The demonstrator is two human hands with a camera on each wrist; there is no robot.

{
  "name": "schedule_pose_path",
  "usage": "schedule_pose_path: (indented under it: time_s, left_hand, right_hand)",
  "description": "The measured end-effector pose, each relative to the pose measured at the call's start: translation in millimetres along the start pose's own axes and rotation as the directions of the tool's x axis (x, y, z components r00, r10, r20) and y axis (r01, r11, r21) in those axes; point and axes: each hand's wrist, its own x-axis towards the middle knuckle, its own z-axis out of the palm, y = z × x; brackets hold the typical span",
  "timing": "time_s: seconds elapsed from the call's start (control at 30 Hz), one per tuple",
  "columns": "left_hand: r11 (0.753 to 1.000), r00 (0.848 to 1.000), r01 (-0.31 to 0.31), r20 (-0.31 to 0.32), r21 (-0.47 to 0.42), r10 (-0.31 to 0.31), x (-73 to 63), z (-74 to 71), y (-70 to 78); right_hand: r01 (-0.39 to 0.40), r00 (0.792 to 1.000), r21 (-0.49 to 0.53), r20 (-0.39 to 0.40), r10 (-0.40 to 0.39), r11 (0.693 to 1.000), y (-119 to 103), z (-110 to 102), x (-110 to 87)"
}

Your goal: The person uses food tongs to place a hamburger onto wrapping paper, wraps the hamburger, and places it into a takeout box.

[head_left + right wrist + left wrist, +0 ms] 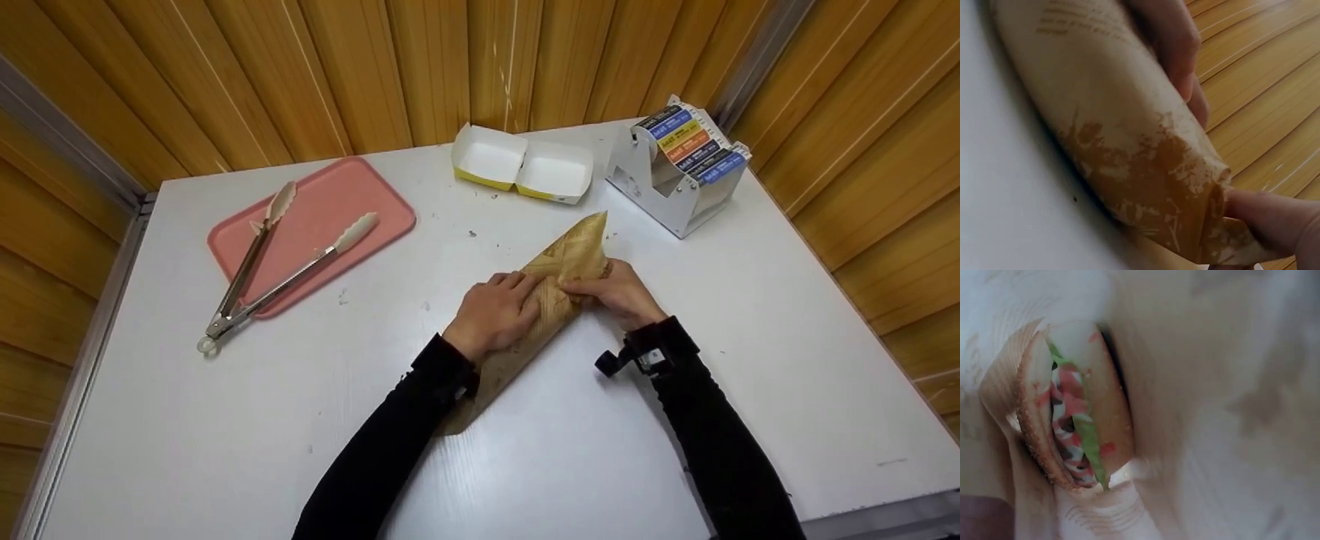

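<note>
A sheet of brown printed wrapping paper (555,311) is rolled round a burger on the table. My left hand (495,309) lies over the roll and holds it, its fingers (1176,48) bent over the far side in the right wrist view. My right hand (622,294) pinches the paper at the roll's far right end, thumb on top; there the paper (1168,180) is creased and folded. Through the roll's open end, the left wrist view shows the burger (1081,410), with a sesame bun, green lettuce and red and white sauce.
Behind my hands stands an opened white-and-yellow burger box (555,169). A metal dispenser (667,184) with rolls of coloured labels (686,142) is at the back right. On the left, metal tongs (259,259) lie spread across a pink tray (337,184). Wooden-slat walls (337,75) border the table (225,435).
</note>
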Motion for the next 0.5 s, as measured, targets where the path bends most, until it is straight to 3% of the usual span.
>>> schedule_pose_path:
  time_s: [0.1, 0.17, 0.23, 0.4, 0.5]
  left_hand:
    - [1.0, 1.0, -0.004, -0.003, 0.007, 0.004, -0.1, -0.5, 1.3]
    - [1.0, 1.0, -0.001, 0.0, 0.006, 0.001, -0.3, -0.9, 1.9]
    - [1.0, 1.0, 0.003, 0.001, 0.01, -0.003, -0.3, -1.3, 1.4]
    - [1.0, 1.0, 0.024, 0.007, -0.019, -0.024, -1.6, 0.2, -1.3]
    - [0.998, 0.999, 0.032, 0.01, -0.05, -0.032, -3.4, 0.5, -1.9]
  right_hand:
    - [0.095, 0.995, -0.11, 0.031, -0.092, 0.989, 3.2, 1.1, 1.8]
    - [0.178, 0.983, -0.21, 0.072, -0.167, 0.961, 4.8, 1.1, 2.4]
    - [0.254, 0.963, -0.206, 0.146, -0.227, 0.945, 5.9, 1.7, 2.4]
    - [0.393, 0.869, -0.043, 0.343, -0.355, 0.919, 8.7, 2.9, -0.8]
    - [0.459, 0.811, -0.036, 0.424, -0.403, 0.887, 8.7, 5.0, -6.6]
